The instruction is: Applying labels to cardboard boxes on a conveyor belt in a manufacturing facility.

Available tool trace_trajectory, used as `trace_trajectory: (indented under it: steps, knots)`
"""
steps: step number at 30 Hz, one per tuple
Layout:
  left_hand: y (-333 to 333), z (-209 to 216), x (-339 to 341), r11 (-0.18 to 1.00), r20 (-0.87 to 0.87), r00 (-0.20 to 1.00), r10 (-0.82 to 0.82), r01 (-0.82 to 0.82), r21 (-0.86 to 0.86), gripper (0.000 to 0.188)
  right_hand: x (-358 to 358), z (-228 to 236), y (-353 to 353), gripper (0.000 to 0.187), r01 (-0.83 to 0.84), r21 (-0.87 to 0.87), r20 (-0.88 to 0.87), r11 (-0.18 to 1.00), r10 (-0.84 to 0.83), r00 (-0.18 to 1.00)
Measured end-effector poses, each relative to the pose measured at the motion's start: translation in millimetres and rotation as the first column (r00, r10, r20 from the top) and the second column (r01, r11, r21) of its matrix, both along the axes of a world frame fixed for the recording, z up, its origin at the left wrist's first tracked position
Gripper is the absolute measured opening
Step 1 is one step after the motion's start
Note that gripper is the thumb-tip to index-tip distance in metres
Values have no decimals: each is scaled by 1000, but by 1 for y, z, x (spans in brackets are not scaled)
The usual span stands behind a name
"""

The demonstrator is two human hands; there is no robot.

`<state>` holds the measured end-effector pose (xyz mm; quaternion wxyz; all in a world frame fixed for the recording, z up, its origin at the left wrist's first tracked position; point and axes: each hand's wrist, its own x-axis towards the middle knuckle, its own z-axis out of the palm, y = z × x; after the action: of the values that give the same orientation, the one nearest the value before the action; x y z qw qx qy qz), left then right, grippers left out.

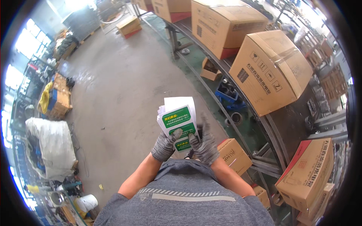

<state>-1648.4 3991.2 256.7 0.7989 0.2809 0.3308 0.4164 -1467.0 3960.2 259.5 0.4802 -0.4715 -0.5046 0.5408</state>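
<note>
A stack of white sheets with green printed labels (176, 116) is held up in front of my chest, its edges slightly fanned at the left. My left hand (165, 146), in a grey knit glove, is closed around the stack's lower left, thumb over the front. My right hand (204, 146), gloved the same way, is at the lower right with its thumb on the front label and its other fingers stretched upward, slightly blurred. Whatever lies behind the sheets is hidden.
To the right runs a dark metal bench (271, 130) bearing a large cardboard box (269, 71) and another box (222, 28). Below stand a blue bin (226, 92) and a carton (234, 156). Another carton (307, 173) is at lower right. A white-covered pile (51, 147) sits left on the grey floor.
</note>
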Motion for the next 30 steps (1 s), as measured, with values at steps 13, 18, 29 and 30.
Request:
trace_trajectory:
  steps: [13,18,29,30]
  knots:
    - [200,3,90,954,41,956,-290,286,90,51,54,38,148,57,349,494,657,796,-605,450]
    - [284,13,105,919,129,912,-389,376,114,52,53,76,216,39,268,713,627,648,-761,169]
    - [383,25,112,869,122,919,-374,301,393,118,59,99,300,37,781,-37,-74,623,-781,620]
    - [389,20,114,846,97,926,-365,286,450,122,62,93,302,57,780,29,-38,625,-779,626]
